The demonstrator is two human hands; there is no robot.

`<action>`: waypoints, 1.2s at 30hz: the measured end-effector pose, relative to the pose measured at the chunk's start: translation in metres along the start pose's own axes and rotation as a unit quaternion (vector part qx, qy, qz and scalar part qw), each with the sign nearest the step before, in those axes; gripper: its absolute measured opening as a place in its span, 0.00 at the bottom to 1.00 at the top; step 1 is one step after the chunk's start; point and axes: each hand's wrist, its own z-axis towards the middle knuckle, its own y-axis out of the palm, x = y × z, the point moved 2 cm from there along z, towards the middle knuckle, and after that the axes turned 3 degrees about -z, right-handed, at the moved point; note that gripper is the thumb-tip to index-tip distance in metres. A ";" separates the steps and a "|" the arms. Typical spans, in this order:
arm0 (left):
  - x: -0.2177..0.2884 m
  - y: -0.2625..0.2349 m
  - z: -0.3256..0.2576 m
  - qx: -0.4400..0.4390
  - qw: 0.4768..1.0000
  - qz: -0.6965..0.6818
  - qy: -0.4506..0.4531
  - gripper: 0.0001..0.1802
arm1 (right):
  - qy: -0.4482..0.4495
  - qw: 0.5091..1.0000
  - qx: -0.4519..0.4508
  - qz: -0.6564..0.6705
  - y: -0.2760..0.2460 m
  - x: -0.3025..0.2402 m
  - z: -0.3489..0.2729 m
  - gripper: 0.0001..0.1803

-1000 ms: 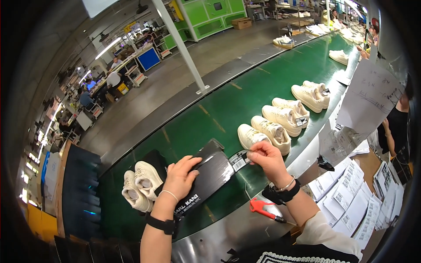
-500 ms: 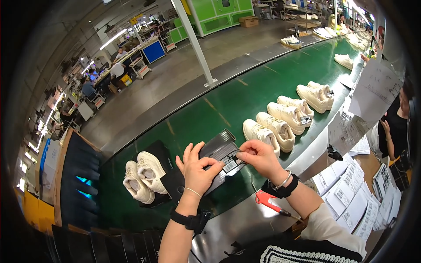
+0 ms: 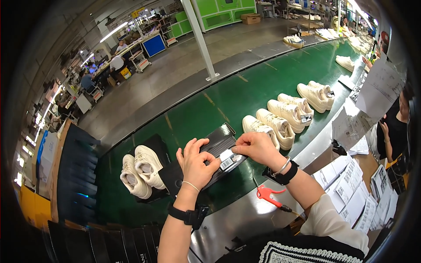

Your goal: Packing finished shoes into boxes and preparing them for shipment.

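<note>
A black shoebox lies at an angle across the near edge of the green belt, its ridged side facing up. On that side is a white barcode label. My right hand pinches the label's upper right edge, which looks lifted and creased. At the label's left end, the thumb and forefinger of my left hand close together, its other fingers spread over the box. Whether the left fingertips grip the label or only press it is hard to see. A pair of cream sneakers stands left of the box on a black box lid.
Several cream sneakers stand in pairs along the green belt to the right. A red air gun hangs by the metal edge below my right wrist. Printed label sheets cover the bench at right, near another person.
The label's dark printed face showed before; now its right part is turned up and looks white. My right hand has shifted slightly up and left. The left pair of sneakers sits a little farther left.
</note>
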 end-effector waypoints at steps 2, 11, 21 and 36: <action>-0.001 -0.002 0.000 0.010 1.000 0.002 0.011 0.10 | -0.022 1.000 0.012 -0.005 0.004 0.001 0.000 0.11; -0.005 -0.013 -0.004 0.017 1.000 0.019 -0.016 0.08 | -0.105 0.965 0.196 -0.141 0.013 -0.007 -0.011 0.16; -0.021 -0.010 -0.008 0.065 0.996 0.037 0.053 0.28 | -0.315 0.908 0.021 -0.277 0.061 -0.028 -0.046 0.40; -0.030 -0.046 -0.007 0.143 0.975 0.116 0.126 0.14 | 0.077 0.926 -0.013 -0.370 -0.011 0.186 -0.059 0.26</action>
